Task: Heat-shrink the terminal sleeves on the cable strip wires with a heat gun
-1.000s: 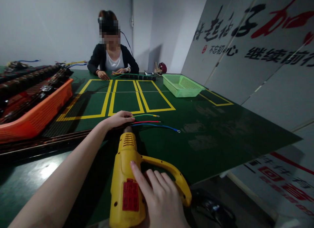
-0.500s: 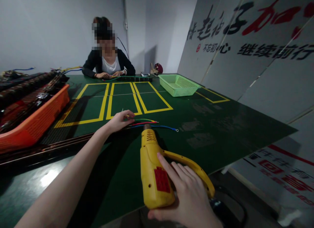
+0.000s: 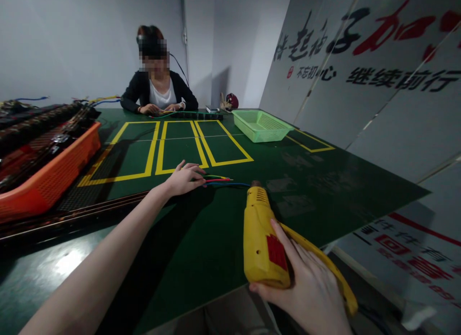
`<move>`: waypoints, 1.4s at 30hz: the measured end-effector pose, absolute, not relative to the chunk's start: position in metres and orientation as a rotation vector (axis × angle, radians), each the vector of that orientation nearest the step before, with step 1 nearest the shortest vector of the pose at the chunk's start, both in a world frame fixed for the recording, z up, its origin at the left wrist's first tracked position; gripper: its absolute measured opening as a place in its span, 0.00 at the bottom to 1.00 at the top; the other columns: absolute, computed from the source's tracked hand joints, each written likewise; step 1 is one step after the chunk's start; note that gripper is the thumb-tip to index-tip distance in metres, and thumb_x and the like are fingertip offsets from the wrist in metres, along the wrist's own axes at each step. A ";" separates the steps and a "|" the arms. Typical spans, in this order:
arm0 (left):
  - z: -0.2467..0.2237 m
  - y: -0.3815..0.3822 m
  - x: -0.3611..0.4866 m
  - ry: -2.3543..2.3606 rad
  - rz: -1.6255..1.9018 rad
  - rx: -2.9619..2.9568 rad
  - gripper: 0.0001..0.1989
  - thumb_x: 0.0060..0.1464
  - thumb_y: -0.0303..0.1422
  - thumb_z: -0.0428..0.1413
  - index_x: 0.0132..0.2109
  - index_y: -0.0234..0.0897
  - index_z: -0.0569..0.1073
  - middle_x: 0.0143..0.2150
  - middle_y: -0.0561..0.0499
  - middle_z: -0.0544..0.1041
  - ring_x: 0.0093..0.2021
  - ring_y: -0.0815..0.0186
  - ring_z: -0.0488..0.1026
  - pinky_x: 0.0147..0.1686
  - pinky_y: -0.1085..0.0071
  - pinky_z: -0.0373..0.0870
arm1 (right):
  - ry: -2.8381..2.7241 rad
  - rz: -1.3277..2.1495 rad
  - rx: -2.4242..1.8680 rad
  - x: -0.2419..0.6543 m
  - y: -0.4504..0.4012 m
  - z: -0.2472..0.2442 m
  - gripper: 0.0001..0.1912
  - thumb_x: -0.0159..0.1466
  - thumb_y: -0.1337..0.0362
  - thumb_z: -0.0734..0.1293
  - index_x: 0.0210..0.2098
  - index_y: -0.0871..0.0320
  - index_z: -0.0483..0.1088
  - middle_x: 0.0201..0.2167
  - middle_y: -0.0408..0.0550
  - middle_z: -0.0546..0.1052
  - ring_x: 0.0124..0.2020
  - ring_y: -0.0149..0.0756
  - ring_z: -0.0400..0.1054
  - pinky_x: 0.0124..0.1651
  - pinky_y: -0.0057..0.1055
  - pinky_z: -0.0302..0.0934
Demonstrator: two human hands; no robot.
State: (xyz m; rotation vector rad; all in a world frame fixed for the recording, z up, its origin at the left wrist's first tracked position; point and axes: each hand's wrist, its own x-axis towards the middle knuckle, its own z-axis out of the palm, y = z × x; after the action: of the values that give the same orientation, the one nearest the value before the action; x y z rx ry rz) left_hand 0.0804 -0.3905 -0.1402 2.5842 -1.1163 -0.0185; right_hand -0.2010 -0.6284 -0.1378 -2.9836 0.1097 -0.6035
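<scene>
My right hand (image 3: 309, 282) is wrapped round a yellow heat gun (image 3: 257, 234) with a red label. The gun's nozzle points away from me and covers the end of a blue wire (image 3: 232, 184). At the near side of the yellow-marked boxes, my left hand (image 3: 185, 179) is closed on the wires, its fingertips partly hiding them. A red wire (image 3: 219, 180) and a yellow-green wire (image 3: 216, 176) stick out to the right of those fingers. Left of this hand, a long dark strip (image 3: 108, 207) lies along the table, partly behind my forearm.
An orange basket (image 3: 54, 176) full of dark strips with wires stands at the left. On the green table (image 3: 306, 210) is a light green basket (image 3: 262, 130), toward the back. Across the table sits a person (image 3: 160, 92), both hands at another wired strip (image 3: 196, 116).
The heat gun has moved right, from near the middle of the wires to the blue wire's end, which it now covers. My left hand has shifted slightly right along the wires.
</scene>
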 end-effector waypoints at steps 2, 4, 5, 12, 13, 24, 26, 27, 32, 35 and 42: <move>-0.141 -0.391 0.084 -1.156 -0.097 2.489 0.16 0.59 0.42 0.47 0.42 0.43 0.77 0.55 0.51 0.71 0.59 0.56 0.62 0.62 0.48 0.48 | 0.136 -0.605 -2.988 -0.201 -0.625 -0.138 0.58 0.46 0.39 0.71 0.67 0.52 0.44 0.50 0.50 0.73 0.46 0.48 0.71 0.45 0.40 0.65; -0.141 -0.390 0.087 -1.161 -0.155 2.385 0.17 0.59 0.42 0.47 0.41 0.40 0.77 0.54 0.49 0.70 0.55 0.59 0.65 0.58 0.58 0.58 | 0.151 -0.608 -2.993 -0.201 -0.621 -0.138 0.58 0.46 0.38 0.70 0.67 0.54 0.44 0.49 0.50 0.74 0.45 0.48 0.71 0.45 0.41 0.65; -0.141 -0.389 0.088 -1.147 -0.177 2.337 0.17 0.59 0.42 0.47 0.41 0.39 0.77 0.54 0.48 0.70 0.54 0.60 0.66 0.57 0.61 0.60 | 0.154 -0.611 -2.993 -0.200 -0.619 -0.137 0.58 0.46 0.38 0.69 0.67 0.54 0.44 0.48 0.51 0.74 0.45 0.48 0.71 0.45 0.41 0.65; -0.136 -0.386 0.087 -1.098 -0.285 2.103 0.17 0.57 0.42 0.47 0.39 0.34 0.75 0.48 0.45 0.69 0.51 0.61 0.66 0.57 0.65 0.59 | 0.054 -0.573 -2.917 -0.194 -0.601 -0.141 0.59 0.45 0.36 0.69 0.67 0.53 0.44 0.48 0.52 0.74 0.46 0.49 0.70 0.46 0.43 0.64; -0.137 -0.386 0.088 -1.083 -0.297 2.092 0.17 0.57 0.41 0.48 0.39 0.34 0.75 0.47 0.45 0.69 0.51 0.60 0.66 0.57 0.65 0.60 | 0.021 -0.566 -2.903 -0.193 -0.597 -0.142 0.60 0.44 0.35 0.69 0.67 0.53 0.44 0.48 0.53 0.74 0.46 0.50 0.70 0.46 0.44 0.64; -0.133 -0.390 0.081 -0.732 -0.377 2.039 0.20 0.51 0.48 0.49 0.37 0.35 0.74 0.43 0.47 0.73 0.46 0.60 0.69 0.54 0.66 0.61 | -0.316 -0.443 -2.808 -0.180 -0.543 -0.136 0.63 0.41 0.24 0.60 0.66 0.56 0.51 0.43 0.55 0.76 0.39 0.49 0.72 0.42 0.43 0.66; -0.131 -0.390 0.079 -0.709 -0.394 2.039 0.20 0.52 0.47 0.48 0.36 0.35 0.74 0.44 0.48 0.74 0.47 0.60 0.69 0.55 0.66 0.60 | -0.297 -0.458 -2.795 -0.180 -0.540 -0.138 0.63 0.40 0.24 0.59 0.66 0.55 0.51 0.43 0.55 0.76 0.40 0.49 0.72 0.43 0.44 0.66; -0.132 -0.390 0.079 -0.710 -0.398 2.044 0.20 0.52 0.46 0.48 0.37 0.35 0.74 0.45 0.48 0.74 0.48 0.59 0.69 0.56 0.66 0.59 | -0.293 -0.468 -2.788 -0.180 -0.541 -0.139 0.63 0.40 0.23 0.58 0.66 0.54 0.51 0.43 0.54 0.76 0.40 0.49 0.72 0.43 0.43 0.66; -0.135 -0.388 0.081 -0.678 -0.353 2.093 0.22 0.53 0.48 0.47 0.38 0.35 0.75 0.46 0.48 0.75 0.50 0.57 0.69 0.56 0.66 0.60 | -0.351 -0.400 -2.739 -0.180 -0.556 -0.139 0.63 0.40 0.23 0.58 0.66 0.51 0.49 0.45 0.52 0.75 0.43 0.47 0.71 0.46 0.42 0.64; -0.133 -0.388 0.079 -0.658 -0.363 2.126 0.23 0.53 0.50 0.47 0.37 0.37 0.76 0.45 0.49 0.77 0.49 0.57 0.69 0.52 0.68 0.63 | -0.367 -0.327 -2.745 -0.179 -0.568 -0.136 0.63 0.40 0.24 0.60 0.67 0.50 0.46 0.46 0.51 0.74 0.45 0.48 0.70 0.48 0.44 0.63; -0.132 -0.388 0.079 -0.804 -0.440 2.203 0.23 0.55 0.51 0.46 0.37 0.36 0.75 0.38 0.51 0.77 0.41 0.61 0.71 0.44 0.70 0.65 | -0.309 -0.331 -2.840 -0.179 -0.596 -0.134 0.64 0.38 0.25 0.62 0.66 0.53 0.49 0.47 0.54 0.75 0.45 0.51 0.71 0.46 0.45 0.64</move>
State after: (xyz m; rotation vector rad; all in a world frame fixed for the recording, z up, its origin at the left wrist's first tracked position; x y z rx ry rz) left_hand 0.0788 -0.3884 -0.1325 2.2027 -0.8036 -0.4397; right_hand -0.1794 -0.5958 -0.1338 -2.8401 -0.3089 -0.3314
